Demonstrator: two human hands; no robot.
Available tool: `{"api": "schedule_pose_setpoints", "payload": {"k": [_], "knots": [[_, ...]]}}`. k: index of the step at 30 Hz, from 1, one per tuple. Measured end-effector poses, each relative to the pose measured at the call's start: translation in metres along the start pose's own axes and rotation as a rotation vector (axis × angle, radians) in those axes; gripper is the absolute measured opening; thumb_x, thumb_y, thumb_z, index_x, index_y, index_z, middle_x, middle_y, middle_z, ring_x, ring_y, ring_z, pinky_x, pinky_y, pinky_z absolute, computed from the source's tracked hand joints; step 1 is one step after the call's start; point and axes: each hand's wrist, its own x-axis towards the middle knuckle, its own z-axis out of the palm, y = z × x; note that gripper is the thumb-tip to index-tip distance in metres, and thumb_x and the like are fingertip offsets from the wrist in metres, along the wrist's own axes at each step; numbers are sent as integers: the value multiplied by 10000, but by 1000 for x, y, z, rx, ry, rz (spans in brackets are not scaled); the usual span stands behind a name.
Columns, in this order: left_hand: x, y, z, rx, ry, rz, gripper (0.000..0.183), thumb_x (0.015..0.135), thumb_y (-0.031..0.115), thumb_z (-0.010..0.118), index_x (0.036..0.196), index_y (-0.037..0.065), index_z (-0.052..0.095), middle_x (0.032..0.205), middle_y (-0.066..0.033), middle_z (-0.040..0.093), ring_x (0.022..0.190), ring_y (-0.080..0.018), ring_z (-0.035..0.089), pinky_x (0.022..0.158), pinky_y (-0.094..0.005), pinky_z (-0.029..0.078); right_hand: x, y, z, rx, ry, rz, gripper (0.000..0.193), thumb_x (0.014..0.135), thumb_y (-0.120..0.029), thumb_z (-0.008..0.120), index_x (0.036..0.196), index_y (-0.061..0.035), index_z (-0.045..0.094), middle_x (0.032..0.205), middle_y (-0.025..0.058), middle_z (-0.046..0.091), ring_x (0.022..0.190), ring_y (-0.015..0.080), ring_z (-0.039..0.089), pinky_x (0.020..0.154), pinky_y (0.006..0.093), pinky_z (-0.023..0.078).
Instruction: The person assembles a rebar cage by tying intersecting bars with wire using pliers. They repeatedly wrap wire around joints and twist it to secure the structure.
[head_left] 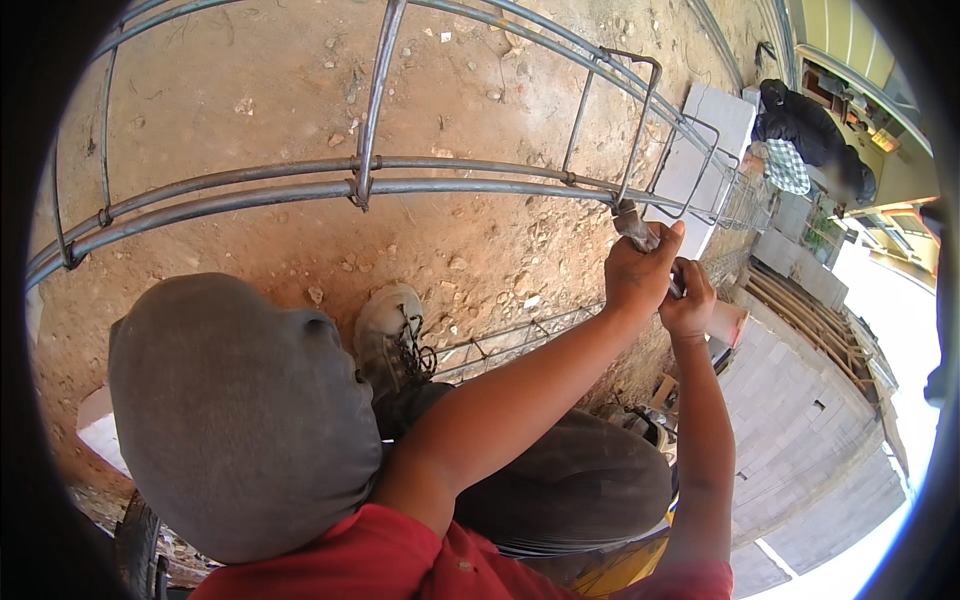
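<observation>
A long cage of steel bars (430, 187) runs across in front of me, its stirrups (372, 110) fixed at intervals along it. My left hand (640, 272) is closed around the upper part of a metal tool that looks like pincers (632, 222). The tool's head touches the lower bar, close to the foot of a stirrup (645, 120). Just below and to the right, my right hand (690, 300) is closed on the tool's handle end. Fingers cover much of the tool between its head and handle.
My knee (240, 410) and boot (390, 320) are under the cage on stony earth. Pale blocks (705, 150) stand beneath the cage's far part. Another bar cage (510, 340) lies low behind my arm. At the upper right is a person in dark clothes (800, 120); a block wall (790, 410) stands right.
</observation>
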Motion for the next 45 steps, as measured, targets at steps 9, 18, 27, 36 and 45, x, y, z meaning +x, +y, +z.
{"api": "schedule_pose_setpoints", "payload": {"k": [9, 18, 27, 36, 45], "knots": [[-35, 0, -38, 200, -45, 92, 420, 828, 401, 764, 768, 38, 559, 642, -21, 579, 593, -110, 546, 570, -271, 433, -56, -53, -11, 625, -627, 723, 215, 760, -86, 584, 937, 17, 651, 731, 106, 633, 706, 218, 637, 665, 364, 503], [-50, 17, -42, -180, -258, -231, 308, 783, 283, 808, 738, 61, 600, 638, -37, 594, 532, -121, 550, 481, -268, 434, -43, -92, -65, 679, -869, 668, 348, 757, 51, 444, 1040, 65, 645, 875, 132, 696, 827, 222, 680, 738, 351, 533], [-30, 11, -42, -426, -471, -322, 199, 760, 118, 757, 737, 92, 561, 675, -47, 582, 597, -142, 558, 538, -300, 437, -28, -127, -98, 501, -773, 709, 525, 827, -16, 400, 1325, -32, 564, 1088, 148, 698, 991, 227, 686, 837, 354, 533], [-35, 22, -33, -776, -582, -473, 264, 753, 239, 810, 757, 135, 567, 816, -39, 617, 735, -171, 592, 695, -361, 485, 0, -138, -125, 265, -837, 779, 358, 850, -97, 473, 1159, -27, 641, 847, 100, 704, 792, 197, 691, 708, 337, 530], [-46, 46, -6, -1145, -585, -596, 273, 830, 288, 733, 700, 172, 523, 628, 43, 491, 732, -146, 545, 813, -387, 470, 77, -175, -173, 117, -1116, 806, 516, 752, -100, 704, 1222, 5, 518, 859, 127, 690, 711, 258, 702, 623, 360, 544]]}}
